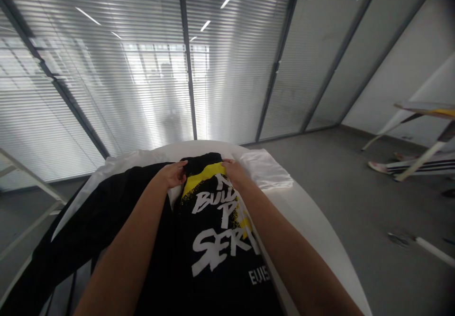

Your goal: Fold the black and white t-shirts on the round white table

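Observation:
A black shirt point(213, 230) with a yellow band and large white lettering lies lengthwise on the white table, its far end narrow and folded in. At that end, my left hand point(175, 173) has its fingers curled on the left edge, pinching the cloth. Across from it, my right hand point(232, 169) grips the right edge beside the yellow band. Part of the lettering is hidden behind my right arm. Left of the shirt is a larger black garment point(117, 202), spread over the table and hanging past its edge.
A folded white cloth point(266, 169) rests at the right on the round white table point(313, 230). More white fabric point(133, 158) lies at the far left. Glass panels with blinds stand behind. A person's striped trouser leg point(412, 166) shows by another table point(426, 106) at right.

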The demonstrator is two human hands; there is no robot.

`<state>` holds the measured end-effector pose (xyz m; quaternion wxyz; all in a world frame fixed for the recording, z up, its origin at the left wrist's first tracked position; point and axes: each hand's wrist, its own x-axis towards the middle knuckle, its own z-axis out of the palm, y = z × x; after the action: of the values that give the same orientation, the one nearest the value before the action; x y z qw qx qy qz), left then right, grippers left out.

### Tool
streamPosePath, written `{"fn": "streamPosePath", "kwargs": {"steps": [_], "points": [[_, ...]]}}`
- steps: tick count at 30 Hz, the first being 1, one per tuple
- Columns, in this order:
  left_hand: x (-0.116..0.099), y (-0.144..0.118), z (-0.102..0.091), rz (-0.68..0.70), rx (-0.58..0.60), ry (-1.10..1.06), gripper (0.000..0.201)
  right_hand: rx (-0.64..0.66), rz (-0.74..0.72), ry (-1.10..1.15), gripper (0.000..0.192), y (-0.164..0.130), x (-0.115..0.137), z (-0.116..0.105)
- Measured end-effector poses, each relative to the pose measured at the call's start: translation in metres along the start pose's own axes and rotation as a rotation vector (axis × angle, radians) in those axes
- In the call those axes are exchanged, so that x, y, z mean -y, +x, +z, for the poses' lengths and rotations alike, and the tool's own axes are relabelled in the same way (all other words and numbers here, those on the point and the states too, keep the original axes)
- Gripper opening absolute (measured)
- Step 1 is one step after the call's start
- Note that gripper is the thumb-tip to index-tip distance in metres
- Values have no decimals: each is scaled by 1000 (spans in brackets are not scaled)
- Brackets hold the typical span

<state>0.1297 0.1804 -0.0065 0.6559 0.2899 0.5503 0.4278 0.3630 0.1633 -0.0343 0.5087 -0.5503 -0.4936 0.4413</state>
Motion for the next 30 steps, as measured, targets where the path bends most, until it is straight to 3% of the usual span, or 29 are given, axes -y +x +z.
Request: {"fn": "streamPosePath", "kwargs": {"steps": [3,7,14,16,19,22,24,28,30], "points": [[3,-3,10,98,-24,11,17,1,100,-36,27,-1,3,-2],[-3,-15,19,261,-1,60,39,40,184,-34,29,-2,9,-4],[-20,-35,13,389,251,99,47,131,282,135,27,-3,19,-15],[-25,-40,11,420,324,123,47,105,241,241,30,-4,23,-18],[-30,-47,10,449,384,142,49,25,90,356,55,-6,32,-21],[-32,-49,8,455,392,87,53,-17,-164,492,72,-10,43,-22],[-30,-47,7,462,374,39,56,-30,-227,548,76,-10,46,-22],[-24,-40,6,387,347,95,40,121,-20,513,54,-7,40,-21],[-22,-37,7,341,325,159,34,125,56,466,38,-5,36,-17]]}}
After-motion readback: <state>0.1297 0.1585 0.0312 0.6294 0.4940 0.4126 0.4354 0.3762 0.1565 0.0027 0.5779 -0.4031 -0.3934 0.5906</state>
